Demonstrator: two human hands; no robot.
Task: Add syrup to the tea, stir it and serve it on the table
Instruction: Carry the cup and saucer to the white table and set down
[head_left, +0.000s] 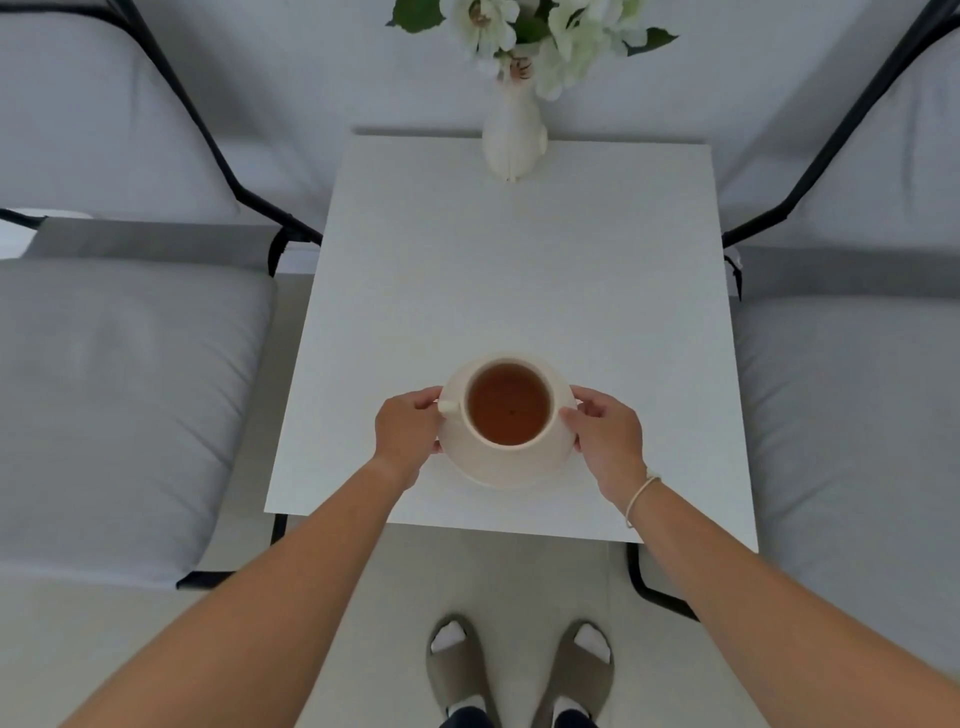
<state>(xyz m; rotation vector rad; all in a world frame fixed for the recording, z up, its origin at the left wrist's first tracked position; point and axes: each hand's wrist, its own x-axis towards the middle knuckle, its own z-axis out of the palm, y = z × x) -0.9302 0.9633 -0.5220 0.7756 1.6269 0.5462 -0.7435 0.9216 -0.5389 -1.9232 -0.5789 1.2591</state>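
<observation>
**Tea on the white table**

A white table (519, 270) stands between two grey cushioned chairs (119, 395), a vase (511, 140) of white flowers at its far edge. Near the edge closest to me sits a cream cup (506, 447) on its saucer (498, 475), full of clear amber tea (508, 404). My left hand (408, 431) and right hand (605, 434) curl around the saucer's opposite rims, fingers pinching it. The cup stands upright, its handle pointing left, toward my left hand.
</observation>
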